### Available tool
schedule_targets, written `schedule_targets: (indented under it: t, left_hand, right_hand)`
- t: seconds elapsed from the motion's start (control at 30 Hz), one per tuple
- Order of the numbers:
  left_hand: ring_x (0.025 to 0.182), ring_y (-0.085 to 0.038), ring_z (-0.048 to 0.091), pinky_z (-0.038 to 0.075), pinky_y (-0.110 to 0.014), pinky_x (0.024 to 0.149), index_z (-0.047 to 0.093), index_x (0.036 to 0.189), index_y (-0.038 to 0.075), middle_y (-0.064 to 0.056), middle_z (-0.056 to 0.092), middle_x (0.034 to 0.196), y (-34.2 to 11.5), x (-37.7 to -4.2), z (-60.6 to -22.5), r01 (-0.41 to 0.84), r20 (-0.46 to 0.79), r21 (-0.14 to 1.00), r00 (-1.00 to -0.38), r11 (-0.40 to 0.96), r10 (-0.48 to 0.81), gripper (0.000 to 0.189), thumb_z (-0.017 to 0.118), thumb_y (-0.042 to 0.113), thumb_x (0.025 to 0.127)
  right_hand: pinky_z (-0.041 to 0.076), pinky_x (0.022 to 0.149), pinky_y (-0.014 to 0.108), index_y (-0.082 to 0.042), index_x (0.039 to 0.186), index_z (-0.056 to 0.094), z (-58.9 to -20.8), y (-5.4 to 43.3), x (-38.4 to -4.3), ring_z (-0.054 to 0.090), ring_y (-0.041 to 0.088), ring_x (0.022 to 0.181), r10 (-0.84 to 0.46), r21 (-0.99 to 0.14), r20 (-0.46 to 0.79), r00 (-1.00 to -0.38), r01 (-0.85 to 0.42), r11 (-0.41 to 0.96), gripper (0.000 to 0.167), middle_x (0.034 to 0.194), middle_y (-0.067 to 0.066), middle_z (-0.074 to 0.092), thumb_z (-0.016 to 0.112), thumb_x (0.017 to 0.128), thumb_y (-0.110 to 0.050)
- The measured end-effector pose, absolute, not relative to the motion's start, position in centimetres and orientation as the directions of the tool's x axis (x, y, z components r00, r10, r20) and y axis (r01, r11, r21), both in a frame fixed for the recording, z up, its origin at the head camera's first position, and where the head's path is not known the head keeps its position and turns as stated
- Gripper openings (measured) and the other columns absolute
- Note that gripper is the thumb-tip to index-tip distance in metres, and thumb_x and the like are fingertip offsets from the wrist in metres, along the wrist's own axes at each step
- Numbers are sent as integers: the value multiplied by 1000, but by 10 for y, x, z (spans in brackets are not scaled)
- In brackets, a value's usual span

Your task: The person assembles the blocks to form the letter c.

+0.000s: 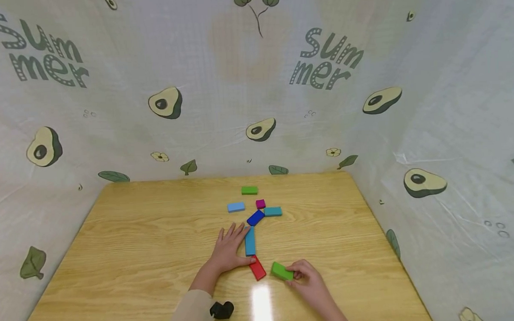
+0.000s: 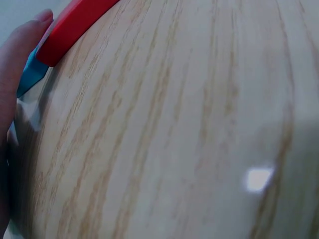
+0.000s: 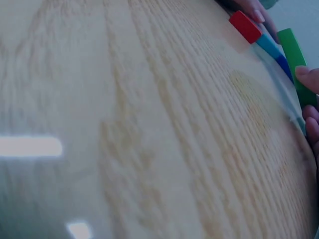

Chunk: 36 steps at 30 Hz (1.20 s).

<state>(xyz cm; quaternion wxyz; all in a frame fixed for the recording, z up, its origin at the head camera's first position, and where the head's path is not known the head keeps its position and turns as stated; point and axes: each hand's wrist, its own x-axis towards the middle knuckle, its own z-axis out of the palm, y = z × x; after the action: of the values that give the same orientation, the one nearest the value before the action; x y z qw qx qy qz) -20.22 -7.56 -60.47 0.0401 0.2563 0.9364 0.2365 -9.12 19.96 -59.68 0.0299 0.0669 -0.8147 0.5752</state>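
Note:
My left hand (image 1: 227,252) lies with fingers spread beside a light-blue block (image 1: 250,241), its index fingertip at the block's far end. The left thumb touches the top of a red block (image 1: 258,269), which meets the light-blue block end to end at a slight angle; in the left wrist view the thumb lies against the red block (image 2: 75,30). Between thumb and fingers, my right hand (image 1: 307,279) pinches a green block (image 1: 282,271), to the right of the red one. In the right wrist view this green block (image 3: 295,59) appears tilted, with the thumb on its face.
Beyond the light-blue block lie a dark-blue block (image 1: 255,217), a teal block (image 1: 273,211) and a small magenta block (image 1: 260,204). A pale-blue block (image 1: 236,207) and another green block (image 1: 249,190) are farther back. Patterned cloth (image 1: 212,86) surrounds the wooden table (image 1: 149,240).

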Motion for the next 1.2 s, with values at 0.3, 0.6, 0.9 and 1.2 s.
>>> schedule_targets:
  t: [0.3,0.6,0.9,1.2]
  left_hand:
    - [147,-35,12,4,-62,113,28,156,19,-7,22,160,-75,-203,-603,474,42,445,-858,760,511,107,62,78,73]
    - [147,-34,13,4,-62,113,30,155,20,-7,23,160,-74,-202,-601,467,37,433,-864,771,503,105,63,76,73]
    - [147,-34,12,2,-61,113,29,155,21,-6,22,160,-74,-203,-598,455,21,429,-869,780,495,106,63,77,73]
    - [147,-34,12,3,-62,113,30,155,20,-6,23,160,-73,-202,-601,459,31,432,-868,777,496,105,63,77,73]
  right_hand:
    - [51,80,24,-15,97,73,-600,209,-91,58,14,89,-193,-918,120,-974,-183,352,29,101,-1,64,82,73,-4]
    - [53,83,25,-17,95,73,-604,210,-92,61,17,93,-255,-884,183,-949,-273,380,28,102,-1,64,84,72,-5]
    - [48,93,29,-21,93,73,-599,206,-91,59,12,98,-272,-850,148,-951,-263,456,30,103,-8,62,85,68,-9]
    - [47,92,31,-23,92,73,-603,203,-88,58,12,98,-285,-826,190,-940,-309,471,32,102,-7,64,87,66,-11]
